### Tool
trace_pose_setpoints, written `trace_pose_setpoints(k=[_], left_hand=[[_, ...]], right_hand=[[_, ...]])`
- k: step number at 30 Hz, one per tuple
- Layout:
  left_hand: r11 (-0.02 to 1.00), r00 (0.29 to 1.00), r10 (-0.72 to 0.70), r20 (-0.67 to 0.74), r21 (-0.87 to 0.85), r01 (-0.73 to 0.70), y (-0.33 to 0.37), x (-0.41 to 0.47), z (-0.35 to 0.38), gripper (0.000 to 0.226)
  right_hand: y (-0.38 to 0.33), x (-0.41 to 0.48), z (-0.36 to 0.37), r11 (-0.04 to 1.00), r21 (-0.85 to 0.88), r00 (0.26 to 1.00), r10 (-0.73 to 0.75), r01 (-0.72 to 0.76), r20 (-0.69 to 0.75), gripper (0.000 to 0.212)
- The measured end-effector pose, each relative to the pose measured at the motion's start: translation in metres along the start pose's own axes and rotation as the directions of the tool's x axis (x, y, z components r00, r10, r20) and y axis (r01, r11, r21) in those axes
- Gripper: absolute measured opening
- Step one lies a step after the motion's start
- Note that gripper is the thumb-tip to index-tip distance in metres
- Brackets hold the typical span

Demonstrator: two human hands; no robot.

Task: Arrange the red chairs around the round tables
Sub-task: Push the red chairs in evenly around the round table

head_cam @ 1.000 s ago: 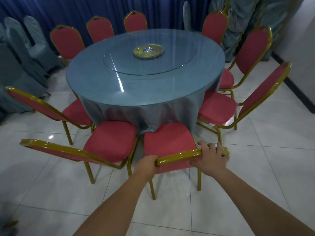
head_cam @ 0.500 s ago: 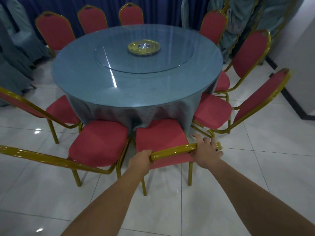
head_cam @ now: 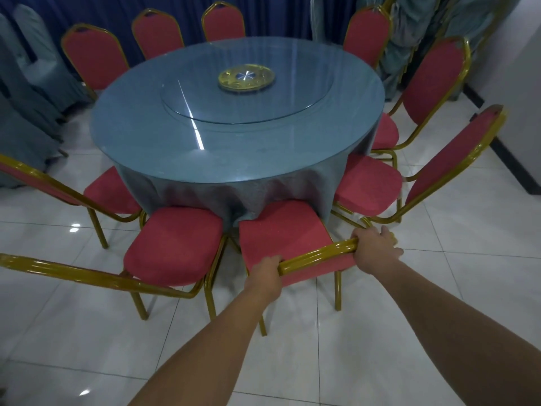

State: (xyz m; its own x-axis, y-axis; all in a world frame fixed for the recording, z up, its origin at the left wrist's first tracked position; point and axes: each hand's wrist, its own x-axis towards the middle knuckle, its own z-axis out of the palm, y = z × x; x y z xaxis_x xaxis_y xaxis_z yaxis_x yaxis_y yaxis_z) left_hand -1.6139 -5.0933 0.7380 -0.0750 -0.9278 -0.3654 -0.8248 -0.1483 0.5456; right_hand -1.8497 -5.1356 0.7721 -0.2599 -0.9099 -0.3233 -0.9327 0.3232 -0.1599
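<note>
Red chair point(head_cam: 282, 230) backrest gripped by both hands

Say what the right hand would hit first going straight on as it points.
The right hand grips the chair's back rail. Along its forearm line it would probably cross above the seat and meet the draped tablecloth first; depth is unclear.

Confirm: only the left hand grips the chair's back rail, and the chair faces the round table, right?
No. The head view shows both hands gripping the rail: left hand at one end, right hand at the other. The chair does face the round table.
</note>
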Motion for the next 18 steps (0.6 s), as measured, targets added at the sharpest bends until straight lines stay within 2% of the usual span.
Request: trace_pose_setpoints(k=[3,5,9,11,14,16,18], left_hand=[[0.999,0.999,0.034,0.010,-0.040,-0.033,-0.004,0.003,0.000,0.032],[0.998,0.998,0.044,0.044,-0.052,-0.042,-0.003,0.007,-0.003,0.041],[0.993,0.979,-0.035,0.200,0.118,0.011,-0.004,-0.006,-0.018,0.098],[0.995,0.984,-0.012,0.176,0.098,-0.006,-0.014,-0.028,-0.022,0.115],[0.991,0.998,0.010,0.062,-0.134,-0.001,-0.054,-0.073,-0.024,0.117],[0.973,0.997,-0.020,0.074,-0.227,0.037,-0.094,-0.107,-0.029,0.114],[0.970,0.994,-0.052,0.094,-0.234,0.073,-0.138,-0.136,-0.041,0.112]], right_hand=[[0.001,-0.001,0.001,1.000,0.002,1.000,-0.007,0.007,-0.019,0.028],[0.000,-0.006,-0.006,0.999,-0.041,1.000,0.000,0.000,0.016,0.040],[-0.011,-0.030,-0.018,0.991,-0.136,0.997,0.021,-0.011,0.072,0.087],[-0.016,-0.055,-0.011,0.981,-0.143,0.991,-0.128,0.133,0.044,0.093],[-0.038,-0.103,0.018,0.905,-0.113,0.908,-0.417,0.410,-0.041,0.085],[-0.068,-0.137,0.038,0.860,-0.081,0.858,-0.509,0.504,-0.069,0.077],[-0.108,-0.165,0.056,0.828,-0.019,0.827,-0.560,0.560,-0.054,0.070]])
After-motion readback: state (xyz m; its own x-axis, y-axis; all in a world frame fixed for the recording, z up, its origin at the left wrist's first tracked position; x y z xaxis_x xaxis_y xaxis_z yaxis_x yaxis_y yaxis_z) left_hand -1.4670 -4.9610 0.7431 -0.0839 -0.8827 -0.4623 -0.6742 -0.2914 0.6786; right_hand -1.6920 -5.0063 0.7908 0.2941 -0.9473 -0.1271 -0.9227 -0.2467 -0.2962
